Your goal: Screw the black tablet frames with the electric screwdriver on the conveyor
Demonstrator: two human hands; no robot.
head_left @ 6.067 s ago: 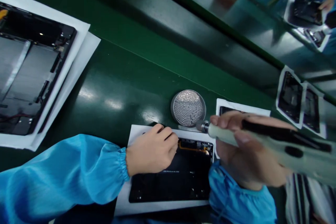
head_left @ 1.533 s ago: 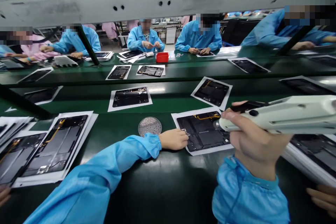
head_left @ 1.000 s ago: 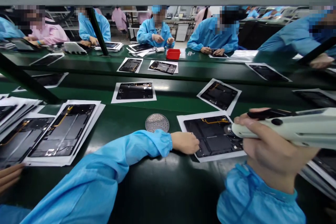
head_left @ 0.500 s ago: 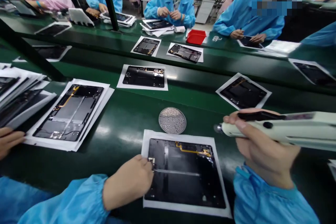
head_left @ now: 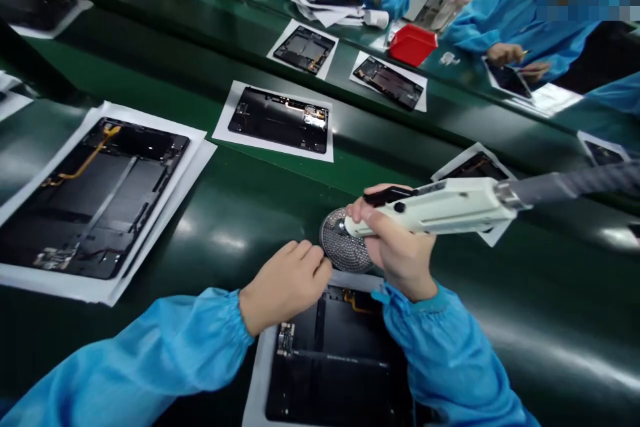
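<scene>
My right hand (head_left: 397,250) grips a cream electric screwdriver (head_left: 435,208) held level, its tip over a round metal dish of small screws (head_left: 343,250). My left hand (head_left: 286,283) rests with fingers curled at the top left corner of an open black tablet chassis (head_left: 340,360) lying on a white sheet (head_left: 255,380) in front of me. The fingertips of that hand lie close to the dish's rim. Whether they pinch anything is hidden.
Another open tablet chassis (head_left: 85,193) on white sheets lies at the left. More chassis (head_left: 280,120) lie on the green conveyor belt (head_left: 240,213) beyond. Across it, people in blue coats work; a red tray (head_left: 413,45) stands near them. The screwdriver's hose (head_left: 575,183) runs right.
The view has tilted down. My right hand brought the screwdriver left, its tip now over the screw dish. My left hand shifted up to the chassis's top corner near the dish.
</scene>
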